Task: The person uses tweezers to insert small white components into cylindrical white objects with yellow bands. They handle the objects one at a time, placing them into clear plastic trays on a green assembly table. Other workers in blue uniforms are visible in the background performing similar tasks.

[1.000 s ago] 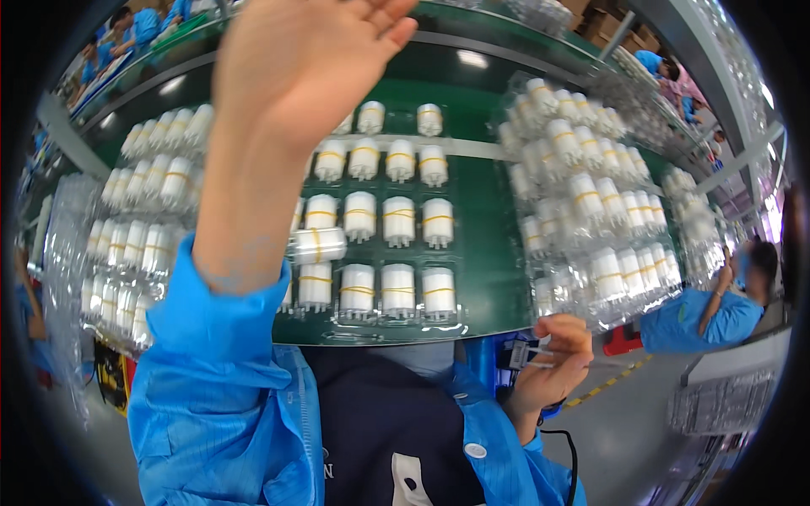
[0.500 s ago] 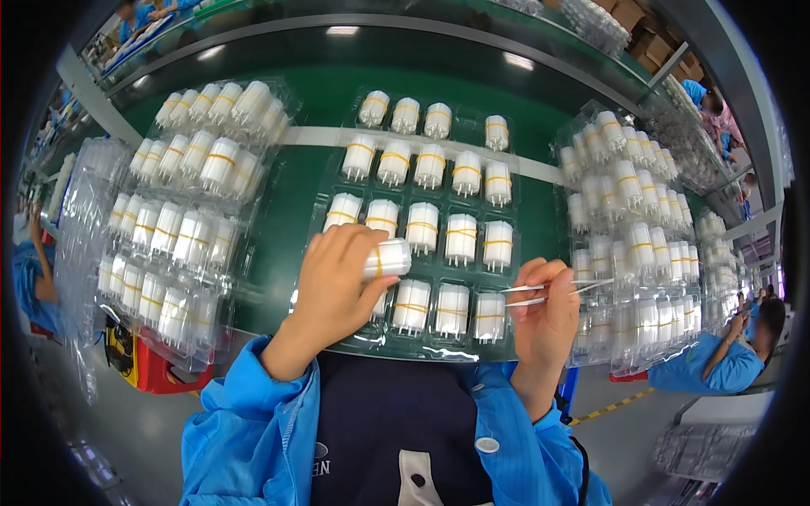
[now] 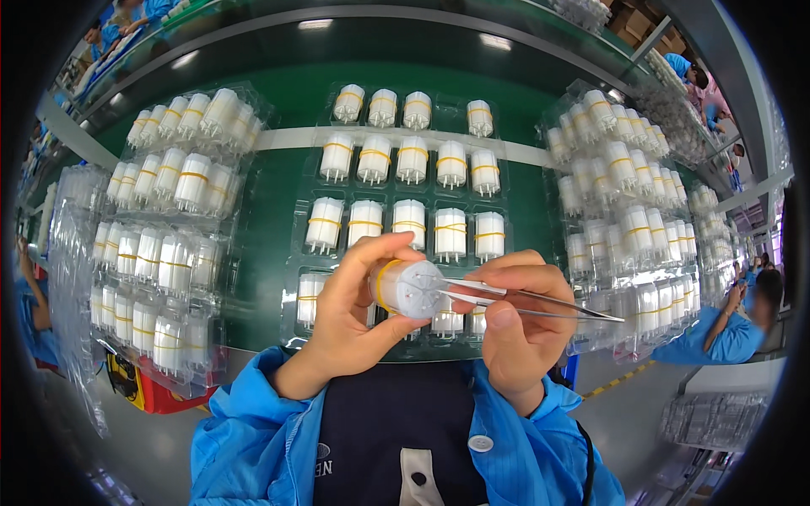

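My left hand [image 3: 346, 316] is wrapped round a white cylindrical part [image 3: 413, 291] with a yellow band about its side. The part is tilted so that its round end with the pins points to the right. In my right hand [image 3: 530, 316] a pair of metal tweezers [image 3: 477, 287] is pinched between thumb and fingers. Its tips reach that end face, among the pins; I cannot make out whether they grip one. Behind and beneath my hands, more banded white cylinders [image 3: 409, 218] stand pins down in clear plastic trays [image 3: 291, 240].
Stacked clear trays full of such cylinders rise at the left [image 3: 156, 257] and right [image 3: 637, 228] of the green bench top [image 3: 278, 181]. Empty-looking clear trays [image 3: 76, 244] pile at the far left. Co-workers in blue sit on both sides, one [image 3: 717, 329] at right.
My left hand has lifted the cylinder off the trays toward me and turned its pin end to the right. My right hand has brought the tweezers leftward, up to that end.
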`<state>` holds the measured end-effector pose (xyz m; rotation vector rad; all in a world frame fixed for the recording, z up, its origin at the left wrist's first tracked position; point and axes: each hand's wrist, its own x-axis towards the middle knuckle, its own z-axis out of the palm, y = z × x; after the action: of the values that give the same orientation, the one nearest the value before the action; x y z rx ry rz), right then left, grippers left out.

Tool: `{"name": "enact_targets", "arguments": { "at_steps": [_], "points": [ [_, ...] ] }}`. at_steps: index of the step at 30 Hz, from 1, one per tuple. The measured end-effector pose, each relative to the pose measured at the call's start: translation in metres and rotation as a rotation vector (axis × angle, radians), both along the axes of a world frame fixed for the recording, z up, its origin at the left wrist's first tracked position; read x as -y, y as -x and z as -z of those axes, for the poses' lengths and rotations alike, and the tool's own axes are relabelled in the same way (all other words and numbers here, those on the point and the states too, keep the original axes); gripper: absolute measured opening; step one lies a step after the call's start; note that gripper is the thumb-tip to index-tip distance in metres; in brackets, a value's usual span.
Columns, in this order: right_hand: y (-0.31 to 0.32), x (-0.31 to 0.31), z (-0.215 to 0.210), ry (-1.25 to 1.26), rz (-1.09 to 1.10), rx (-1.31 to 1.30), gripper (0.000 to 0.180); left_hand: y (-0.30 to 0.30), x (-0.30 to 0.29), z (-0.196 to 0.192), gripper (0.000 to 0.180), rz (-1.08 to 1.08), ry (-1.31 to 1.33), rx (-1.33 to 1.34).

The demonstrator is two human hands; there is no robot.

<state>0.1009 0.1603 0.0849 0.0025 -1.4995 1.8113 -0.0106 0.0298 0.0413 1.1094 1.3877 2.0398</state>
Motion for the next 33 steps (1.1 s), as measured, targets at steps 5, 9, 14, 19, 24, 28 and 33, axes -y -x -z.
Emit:
{"name": "enact_targets", "arguments": {
  "at_steps": [5, 9, 14, 19, 24, 28, 33],
  "points": [
    [0.0005, 0.0041, 0.0032, -0.168, 0.002, 0.033, 0.019, -0.0005, 0.0003, 0.0011, 0.065, -0.159, 0.112, -0.289],
    [0.0057, 0.0057, 0.0084, -0.219, 0.034, 0.104, 0.016, -0.003, -0.0018, 0.0031, 0.058, -0.147, 0.085, -0.314],
    [0.0086, 0.0081, 0.0083, -0.077, 0.058, 0.029, 0.016, -0.0022, 0.0041, 0.001, 0.056, -0.085, 0.151, -0.368],
    [0.006, 0.0068, 0.0091, -0.163, 0.073, 0.072, 0.017, -0.0003, 0.0047, 0.0023, 0.056, -0.137, 0.171, -0.501],
    [0.0057, 0.0036, 0.0079, -0.255, 0.079, 0.085, 0.018, -0.0021, 0.0047, 0.0023, 0.056, -0.166, 0.164, -0.497],
    [0.0047, 0.007, 0.0083, -0.143, 0.066, 0.08, 0.017, -0.0027, 0.0048, 0.0019, 0.056, -0.158, 0.163, -0.489],
    [0.0034, 0.0072, 0.0093, -0.123, 0.034, 0.094, 0.016, -0.0033, 0.0068, 0.0009, 0.057, -0.141, 0.183, -0.47]
  ]
}}
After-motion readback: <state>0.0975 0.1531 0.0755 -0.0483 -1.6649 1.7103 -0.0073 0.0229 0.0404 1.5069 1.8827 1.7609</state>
